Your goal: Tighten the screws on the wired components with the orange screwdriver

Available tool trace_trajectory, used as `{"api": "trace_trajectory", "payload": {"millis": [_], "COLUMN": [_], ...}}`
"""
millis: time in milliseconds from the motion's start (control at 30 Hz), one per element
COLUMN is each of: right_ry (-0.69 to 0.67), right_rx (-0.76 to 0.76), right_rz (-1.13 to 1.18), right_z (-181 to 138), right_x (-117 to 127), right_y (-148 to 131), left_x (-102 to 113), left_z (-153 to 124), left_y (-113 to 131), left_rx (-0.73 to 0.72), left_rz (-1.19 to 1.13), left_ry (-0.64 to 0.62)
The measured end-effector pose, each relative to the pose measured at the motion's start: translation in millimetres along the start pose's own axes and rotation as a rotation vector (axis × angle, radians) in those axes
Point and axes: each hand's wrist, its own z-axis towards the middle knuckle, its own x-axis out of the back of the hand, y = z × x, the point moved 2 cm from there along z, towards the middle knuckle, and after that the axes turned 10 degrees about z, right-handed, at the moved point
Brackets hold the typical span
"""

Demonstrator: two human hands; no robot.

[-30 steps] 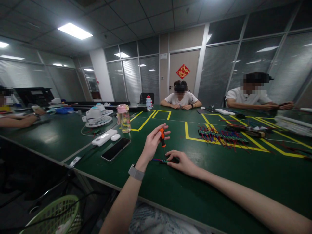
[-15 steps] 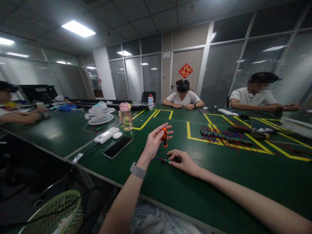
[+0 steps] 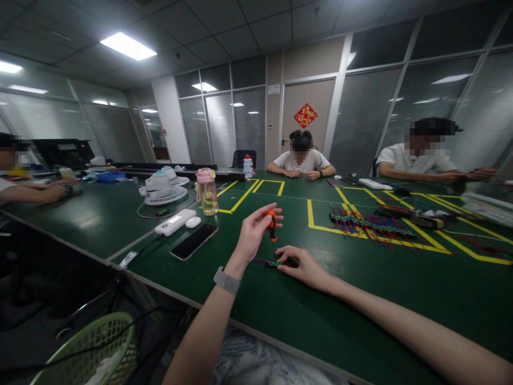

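My left hand (image 3: pixel 255 230) is closed on the orange and black handle of a screwdriver (image 3: pixel 272 225), with some fingers stretched past it. The screwdriver stands upright, its shaft pointing down at a small green circuit board (image 3: pixel 272 263) on the table. Whether the tip sits in a screw is too small to tell. Red and blue wires run off the board's left end. My right hand (image 3: pixel 302 267) grips the board's right end between thumb and fingers, keeping it against the table.
Left of my hands lie a phone (image 3: pixel 194 242), a white power strip (image 3: pixel 175 222), a pink-lidded bottle (image 3: pixel 207 193) and white fans (image 3: pixel 162 188). Wired circuit boards (image 3: pixel 368 223) are laid out to the right by yellow tape. Several people sit around the green table (image 3: pixel 160 289).
Almost nothing differs. My left hand and the screwdriver have shifted very slightly, while my right hand stays on the circuit board.
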Motion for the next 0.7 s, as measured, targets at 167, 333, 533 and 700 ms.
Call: {"api": "trace_trajectory", "payload": {"millis": [167,333,533,700], "right_ry": [-0.003,0.01,0.004,0.005], "right_rx": [0.004,0.01,0.013,0.018], "right_rz": [-0.005,-0.001,0.009,0.015], "right_z": [-0.6,-0.5,-0.1,0.1], "right_x": [0.4,-0.4,-0.9,-1.7], "right_y": [-1.8,-0.7,1.3,2.7], "left_x": [6.1,-0.4,5.6,1.1], "left_z": [0.2,0.1,-0.1,-0.7], "left_y": [-1.8,1.9,-3.3,1.0], "left_rx": [-0.063,-0.006,-0.011,-0.026], "left_rz": [0.22,-0.025,0.078,0.041], "left_ry": [0.11,-0.008,0.094,0.015]}}
